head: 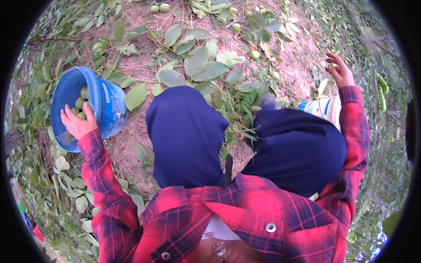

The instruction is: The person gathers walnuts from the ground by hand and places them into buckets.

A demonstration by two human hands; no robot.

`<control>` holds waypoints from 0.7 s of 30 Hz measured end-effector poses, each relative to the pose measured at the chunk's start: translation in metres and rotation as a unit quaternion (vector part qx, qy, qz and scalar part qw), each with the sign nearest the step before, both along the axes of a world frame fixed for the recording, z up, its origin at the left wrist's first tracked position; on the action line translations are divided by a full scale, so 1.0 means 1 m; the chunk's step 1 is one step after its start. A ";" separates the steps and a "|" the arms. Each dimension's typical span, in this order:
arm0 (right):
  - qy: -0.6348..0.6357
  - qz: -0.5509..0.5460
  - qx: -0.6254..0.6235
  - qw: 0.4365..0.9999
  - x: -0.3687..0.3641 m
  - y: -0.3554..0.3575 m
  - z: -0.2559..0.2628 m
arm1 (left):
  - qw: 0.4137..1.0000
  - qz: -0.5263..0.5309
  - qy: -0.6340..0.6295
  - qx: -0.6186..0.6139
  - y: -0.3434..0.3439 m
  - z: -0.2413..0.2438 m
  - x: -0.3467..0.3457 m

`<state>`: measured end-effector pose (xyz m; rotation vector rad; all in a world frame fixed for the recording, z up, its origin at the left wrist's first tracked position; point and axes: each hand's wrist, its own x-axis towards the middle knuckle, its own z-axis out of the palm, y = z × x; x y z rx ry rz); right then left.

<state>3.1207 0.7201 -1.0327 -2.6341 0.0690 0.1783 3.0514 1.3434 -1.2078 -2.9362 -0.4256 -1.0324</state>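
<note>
My left hand (77,121) reaches into the mouth of a blue plastic bucket (113,103), its fingers spread beside several round green fruits, which look like walnuts in their husks (80,102). The bucket leans with its opening towards the left. Out to the right, my right hand (340,70) is raised with fingers partly curled, and whether something small is between them cannot be told. Below that hand lies a white and blue bucket (324,108), partly hidden by my sleeve and knee. Green fruits (255,55) are scattered on the ground ahead.
Leafy cut or fallen twigs (200,65) cover the reddish soil before my knees. Two green fruits (159,8) lie close together at the far edge. A bumpy green gourd-like fruit (381,92) shows at the right, among low plants. My bent knees in dark blue trousers stand between the buckets.
</note>
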 end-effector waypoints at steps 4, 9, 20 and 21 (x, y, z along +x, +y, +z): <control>0.021 -0.125 -0.079 0.989 0.003 -0.028 -0.070 | 1.000 0.008 0.019 -0.021 0.006 -0.018 0.006; 0.100 -0.135 -0.141 0.976 -0.002 -0.116 -0.278 | 0.998 -0.017 0.054 -0.017 0.001 -0.021 0.018; 0.090 -0.233 -0.092 0.964 0.045 -0.170 -0.411 | 0.970 -0.127 0.157 0.136 -0.047 0.034 0.087; 0.111 -0.323 0.066 0.938 0.052 -0.174 -0.416 | 0.962 -0.160 0.185 0.122 -0.084 0.060 0.110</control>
